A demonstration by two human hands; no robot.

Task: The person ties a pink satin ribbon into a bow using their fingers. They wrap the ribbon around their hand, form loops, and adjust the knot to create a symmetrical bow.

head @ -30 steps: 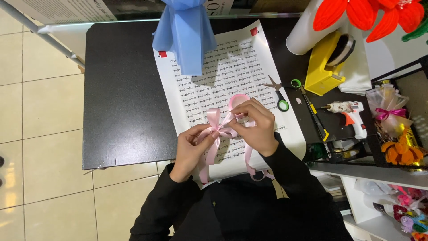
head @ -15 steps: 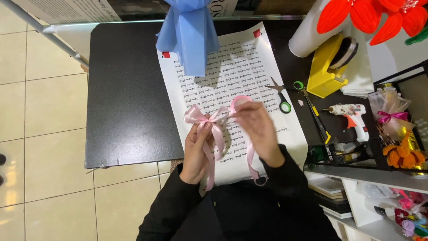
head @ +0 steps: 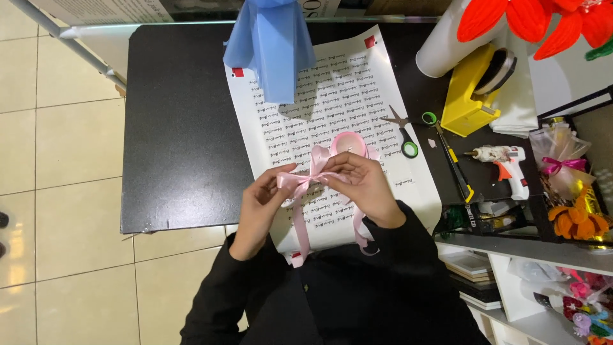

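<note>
Left hand [head: 258, 207] and right hand [head: 364, 185] pinch a pink ribbon bow [head: 306, 179] between them, over printed paper [head: 332, 102] near the table's [head: 179, 128] front edge.

pink ribbon [head: 305, 191] knot hidden under hands, red paper flowers [head: 543, 22] cut by top edge

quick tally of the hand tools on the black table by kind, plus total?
Scissors: 1
Glue gun: 1
Yellow tape dispenser: 1
Utility knife: 1
Total: 4

Not counted as tools: the pink ribbon bow pinched between the left hand and right hand, and the pink ribbon spool.
</note>
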